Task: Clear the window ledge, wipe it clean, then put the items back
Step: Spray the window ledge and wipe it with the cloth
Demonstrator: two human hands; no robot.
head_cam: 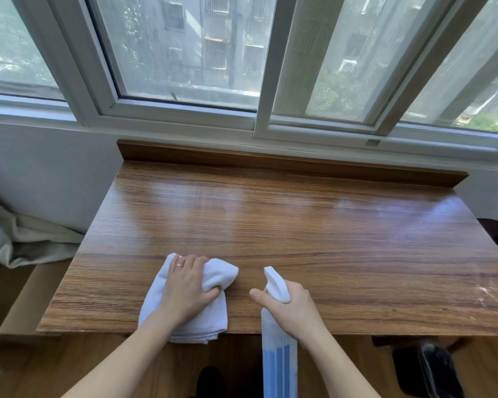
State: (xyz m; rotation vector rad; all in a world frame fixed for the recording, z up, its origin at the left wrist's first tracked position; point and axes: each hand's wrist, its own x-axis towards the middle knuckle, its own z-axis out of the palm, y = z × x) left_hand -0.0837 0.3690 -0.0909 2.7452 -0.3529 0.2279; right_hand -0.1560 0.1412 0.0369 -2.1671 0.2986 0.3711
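Observation:
A wide wooden window ledge point(285, 225) runs under the window, its surface bare except for a white cloth point(213, 314). The cloth lies bunched at the near edge, hanging slightly over it. My left hand point(187, 285) rests on top of the cloth, fingers curled into its folds, thumb pressing the fabric. My right hand point(288, 305) grips the neck of a white spray bottle point(278, 351) with blue liquid; its nozzle point(275, 282) points away over the ledge. The bottle hangs in front of the ledge's near edge.
A sliding window point(184, 53) with white frames stands behind a raised wooden lip point(270, 160). Crumpled pale fabric point(20, 239) lies at the left beside a cardboard box point(26, 308). Dark objects point(431, 369) sit on the floor at the lower right.

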